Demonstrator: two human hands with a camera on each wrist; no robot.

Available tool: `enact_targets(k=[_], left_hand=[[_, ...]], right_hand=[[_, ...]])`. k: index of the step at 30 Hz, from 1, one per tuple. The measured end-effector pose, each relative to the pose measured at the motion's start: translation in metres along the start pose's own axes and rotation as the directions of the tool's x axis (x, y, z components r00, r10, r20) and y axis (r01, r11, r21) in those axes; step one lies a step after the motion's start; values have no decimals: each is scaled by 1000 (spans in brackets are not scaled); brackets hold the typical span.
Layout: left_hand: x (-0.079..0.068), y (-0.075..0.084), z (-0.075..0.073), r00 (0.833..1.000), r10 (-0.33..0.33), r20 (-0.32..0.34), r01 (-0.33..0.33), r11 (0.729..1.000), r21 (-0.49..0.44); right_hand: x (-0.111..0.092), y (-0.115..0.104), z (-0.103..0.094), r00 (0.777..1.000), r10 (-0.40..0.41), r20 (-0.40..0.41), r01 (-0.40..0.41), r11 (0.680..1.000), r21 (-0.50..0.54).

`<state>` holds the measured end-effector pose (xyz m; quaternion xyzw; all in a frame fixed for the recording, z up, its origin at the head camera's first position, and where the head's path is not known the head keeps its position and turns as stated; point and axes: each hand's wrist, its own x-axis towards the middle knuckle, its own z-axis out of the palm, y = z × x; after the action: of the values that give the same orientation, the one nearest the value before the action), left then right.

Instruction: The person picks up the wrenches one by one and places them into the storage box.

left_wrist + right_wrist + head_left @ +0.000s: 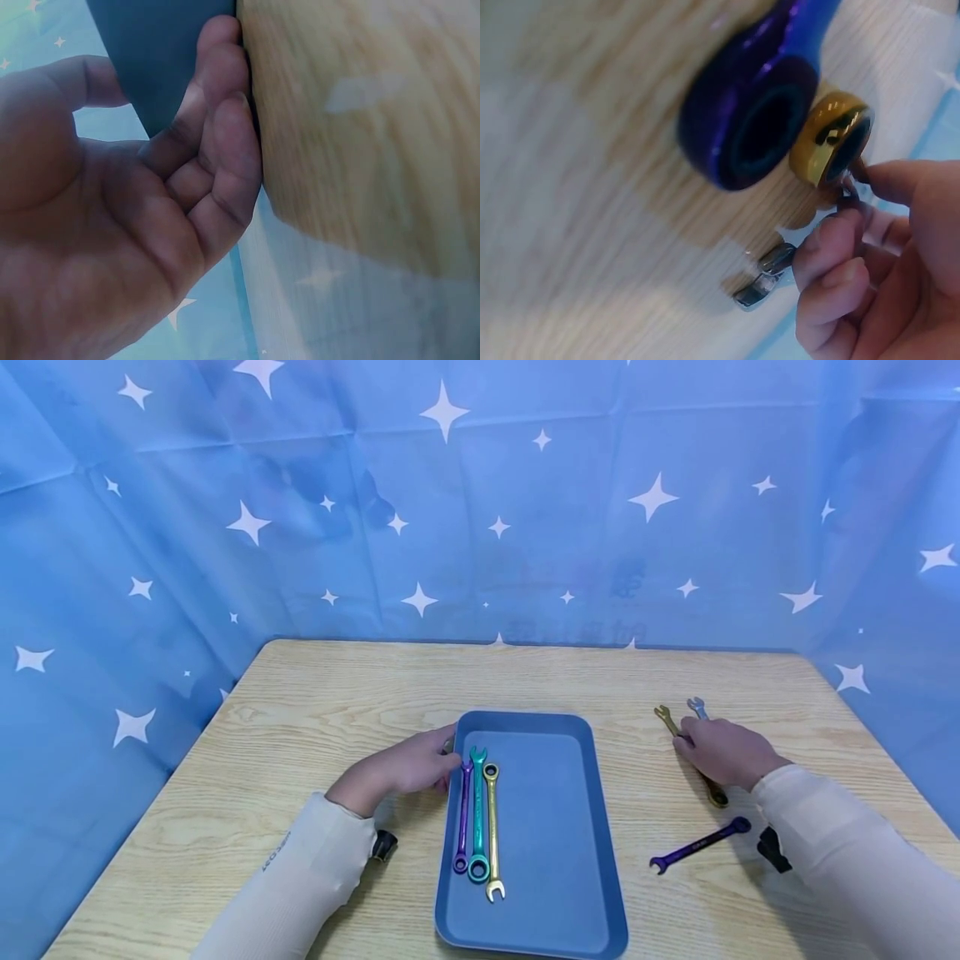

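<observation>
My left hand (412, 764) grips the left wall of a blue rectangular tray (551, 860), thumb at the rim and fingers curled against the outside in the left wrist view. Inside the tray, a purple wrench (463, 818), a green wrench (478, 810) and a gold wrench (492, 827) lie side by side along the left. At the table's right, my right hand (727, 752) pinches a second gold wrench (829, 139) between thumb and fingers. A silver wrench (697, 707) extends from under that hand, partly hidden by it. Nearer me lies another purple wrench (697, 847).
The light wood table (360, 693) carries everything. Behind it and along both sides hangs a blue cloth (480, 560) with white stars. Bare tabletop separates the tray from the wrenches at the right.
</observation>
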<state>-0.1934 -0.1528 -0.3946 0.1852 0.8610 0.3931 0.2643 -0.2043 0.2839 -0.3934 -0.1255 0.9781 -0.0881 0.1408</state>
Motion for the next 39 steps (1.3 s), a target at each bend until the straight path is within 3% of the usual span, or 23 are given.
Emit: enact_targets(k=[8,20,31,39], left_hand=[[0,0,-1,1000,13,5,-13,1000,-8],[0,-1,0,1000,-6,-1,6,1000,2],[0,-1,0,1000,-11,1,11,1000,-2],[-1,-1,0,1000,-9,3,9,1000,-10]], right_hand=[[1,-4,0,1000,-13,11,13,1000,-18],[0,-4,1,998,-33,-56,28,994,-103],[-2,-3,-1,997,-42,-57,35,991,-129],[-2,-4,-3,999,-14,-47,10,998,-69]])
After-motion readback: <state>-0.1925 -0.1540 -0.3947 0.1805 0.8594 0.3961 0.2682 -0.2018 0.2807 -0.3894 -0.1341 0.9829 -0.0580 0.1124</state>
